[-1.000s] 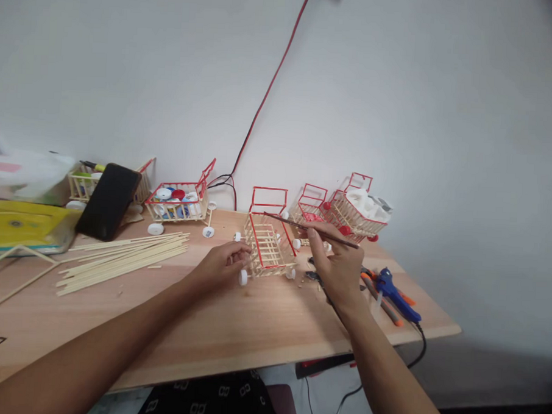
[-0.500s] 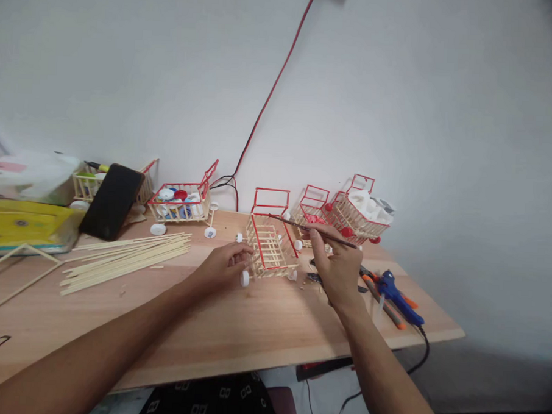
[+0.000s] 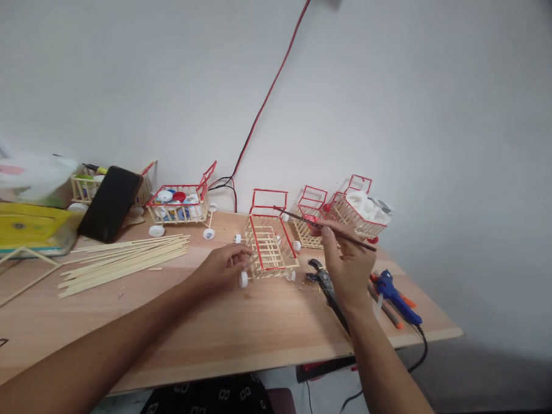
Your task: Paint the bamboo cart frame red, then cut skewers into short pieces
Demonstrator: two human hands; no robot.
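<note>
A small cart built of pale sticks with a red rim and white wheels [image 3: 269, 246] stands on the wooden table [image 3: 234, 327]. My left hand [image 3: 223, 266] grips its near left corner by a wheel. My right hand [image 3: 346, 265] holds a thin dark paintbrush [image 3: 323, 228], its tip pointing left above the cart's back rim. The brush is clear of the cart's sticks.
Other stick carts stand at the back: one with bottle caps [image 3: 180, 204], two at the right [image 3: 355, 212]. A black phone [image 3: 110, 203], a bundle of sticks [image 3: 122, 258], black pliers [image 3: 325, 282], a blue glue gun [image 3: 398, 296] and a yellow box [image 3: 21, 229] lie around.
My right hand has shifted a little to the right and lifted the brush off the cart's rim, uncovering the pliers. My left hand keeps its hold on the cart.
</note>
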